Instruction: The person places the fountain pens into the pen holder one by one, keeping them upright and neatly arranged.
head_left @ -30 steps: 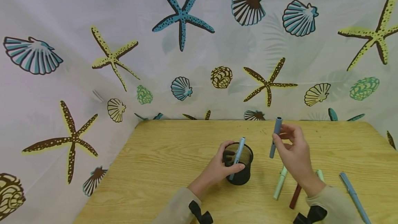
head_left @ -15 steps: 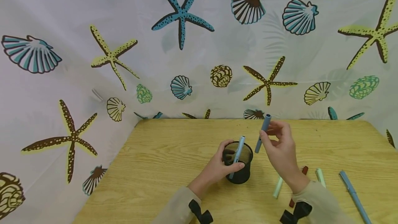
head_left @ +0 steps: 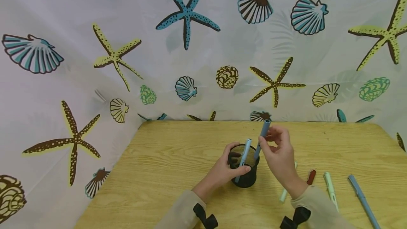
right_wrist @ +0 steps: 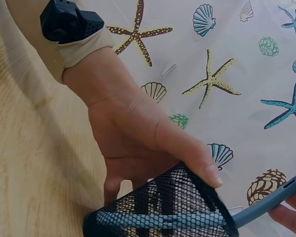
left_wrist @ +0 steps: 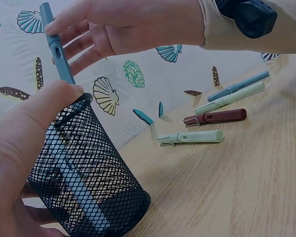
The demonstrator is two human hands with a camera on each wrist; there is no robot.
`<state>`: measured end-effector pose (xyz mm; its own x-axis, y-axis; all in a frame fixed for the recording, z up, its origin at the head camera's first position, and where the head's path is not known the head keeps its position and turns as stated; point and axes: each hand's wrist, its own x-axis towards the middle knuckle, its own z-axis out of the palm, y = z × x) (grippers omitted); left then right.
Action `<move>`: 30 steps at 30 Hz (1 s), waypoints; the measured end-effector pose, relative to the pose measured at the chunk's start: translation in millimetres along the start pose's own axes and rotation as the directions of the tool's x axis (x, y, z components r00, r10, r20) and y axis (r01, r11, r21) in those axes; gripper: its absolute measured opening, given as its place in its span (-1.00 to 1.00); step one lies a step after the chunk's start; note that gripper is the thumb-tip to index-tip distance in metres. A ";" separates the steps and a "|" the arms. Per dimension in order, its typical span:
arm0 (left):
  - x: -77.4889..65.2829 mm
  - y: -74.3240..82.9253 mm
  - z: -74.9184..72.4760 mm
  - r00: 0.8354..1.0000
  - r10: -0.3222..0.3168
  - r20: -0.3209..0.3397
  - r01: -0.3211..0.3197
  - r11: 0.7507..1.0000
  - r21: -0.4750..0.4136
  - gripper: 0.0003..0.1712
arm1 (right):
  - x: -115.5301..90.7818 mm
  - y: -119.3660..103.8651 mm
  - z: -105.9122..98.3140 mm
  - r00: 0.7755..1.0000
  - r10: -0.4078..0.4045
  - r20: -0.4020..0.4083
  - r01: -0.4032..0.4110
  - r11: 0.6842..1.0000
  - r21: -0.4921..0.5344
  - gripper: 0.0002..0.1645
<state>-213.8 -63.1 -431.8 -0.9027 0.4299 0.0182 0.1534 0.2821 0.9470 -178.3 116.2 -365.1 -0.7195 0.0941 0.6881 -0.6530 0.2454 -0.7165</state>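
My left hand [head_left: 224,169] grips a black mesh pen cup [head_left: 249,180], its fingers round the far side and the thumb across the near rim. A light blue pen [head_left: 246,151] leans inside the cup, visible through the mesh in the left wrist view. Between thumb and fingertips, my right hand [head_left: 281,154] pinches a darker blue pen [head_left: 265,130] by its upper part. That pen slants down, its lower end right at the cup's mouth on the right side. In the left wrist view the cup's rim hides the pen's lower tip.
Right of the cup, several pens lie on the wooden table [head_left: 171,172]: a pale green pen [head_left: 283,195] partly behind the right wrist, a dark red pen [head_left: 311,176], another pale green pen [head_left: 330,188] and a blue pen [head_left: 362,199]. A shell-and-starfish cloth [head_left: 203,63] hangs behind.
My right hand has carried the darker blue pen leftward to the cup, the pen's lower end now at the mouth. The left hand and cup have stayed in place.
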 end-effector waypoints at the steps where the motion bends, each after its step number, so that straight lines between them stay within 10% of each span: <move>1: -2.1 4.4 -0.3 1.000 0.000 0.001 0.000 1.000 0.002 -0.14 | -0.8 1.2 0.5 1.000 0.000 0.003 0.000 1.000 -0.003 -0.61; 5: -8.8 15.9 -0.9 1.000 0.010 0.003 -0.010 1.000 0.006 -0.14 | -4.9 4.6 1.8 1.000 0.020 0.017 -0.019 0.999 -0.026 -0.61; 12: 8.3 -18.3 2.4 0.999 0.028 -0.024 -0.027 1.000 0.010 -0.13 | -14.0 35.1 2.1 0.997 0.059 0.043 -0.057 0.998 -0.035 -0.58; 30: -9.9 15.5 -0.7 1.000 0.029 0.010 -0.029 0.999 -0.041 -0.16 | -28.2 65.0 2.9 0.993 0.024 0.120 -0.004 0.986 -0.165 -0.56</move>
<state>-202.8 -63.6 -417.1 -0.8938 0.4465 0.0424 0.1624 0.2340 0.9586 -201.1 126.7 -431.5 -0.7579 -0.0164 0.6522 -0.6026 0.4007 -0.6901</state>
